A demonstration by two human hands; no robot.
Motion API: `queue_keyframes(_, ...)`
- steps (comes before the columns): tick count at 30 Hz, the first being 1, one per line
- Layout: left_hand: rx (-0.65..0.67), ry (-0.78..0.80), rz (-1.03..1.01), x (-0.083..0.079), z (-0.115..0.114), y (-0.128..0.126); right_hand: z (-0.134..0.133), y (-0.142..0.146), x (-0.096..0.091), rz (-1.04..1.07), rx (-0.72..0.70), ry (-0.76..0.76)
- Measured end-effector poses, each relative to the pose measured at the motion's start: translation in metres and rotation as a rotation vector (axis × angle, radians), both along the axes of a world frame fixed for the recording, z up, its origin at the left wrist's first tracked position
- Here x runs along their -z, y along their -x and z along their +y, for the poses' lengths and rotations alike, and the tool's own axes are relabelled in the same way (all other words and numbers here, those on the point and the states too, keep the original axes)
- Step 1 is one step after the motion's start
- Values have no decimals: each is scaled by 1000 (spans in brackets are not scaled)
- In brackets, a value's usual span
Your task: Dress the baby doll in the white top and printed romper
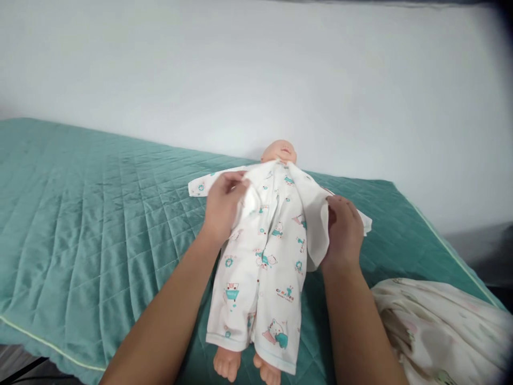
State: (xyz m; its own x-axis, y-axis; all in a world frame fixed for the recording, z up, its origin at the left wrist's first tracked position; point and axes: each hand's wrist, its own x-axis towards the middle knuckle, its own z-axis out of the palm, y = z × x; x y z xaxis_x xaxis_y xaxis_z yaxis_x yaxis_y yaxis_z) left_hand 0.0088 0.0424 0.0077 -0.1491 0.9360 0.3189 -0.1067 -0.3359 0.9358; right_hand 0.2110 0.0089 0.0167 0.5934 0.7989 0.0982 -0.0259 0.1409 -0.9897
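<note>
A baby doll (280,152) lies on its back, its head by the wall and its bare feet (227,363) toward me. It is dressed in white baby clothes (276,262) printed with small teal and pink animals, with snaps along the front. Pinched in my left hand (225,200) is one front flap of the top, beside the doll's chest. My right hand (341,230) grips the opposite front flap (317,222), pulled out sideways so its plain white inside shows. Both sleeves stretch outward, the left-side sleeve (200,186) lying flat. My fingertips are partly hidden.
Beneath the doll is a green quilted cover (100,230) with a pale piped edge. A crumpled white printed cloth (441,326) lies at the lower right, near my right forearm. A pale wall (240,69) rises behind the bed.
</note>
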Motion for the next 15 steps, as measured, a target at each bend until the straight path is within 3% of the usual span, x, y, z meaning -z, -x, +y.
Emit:
queue_keyframes(2,-175,88,-162,3,8,10,5,-9,3,-15,72,76)
queue_keyframes(4,-263,162,-148,5,12,16,9,-13,7,-129,-1,123)
queue_keyframes(8,-155,328,164,8,13,11,12,-9,14,-352,-125,142)
queue_keyframes(11,-129,285,257,11,19,6,13,-9,18,-385,-152,139)
queue_keyframes(15,-332,215,310,18,39,23,15,-25,24,-541,-38,167)
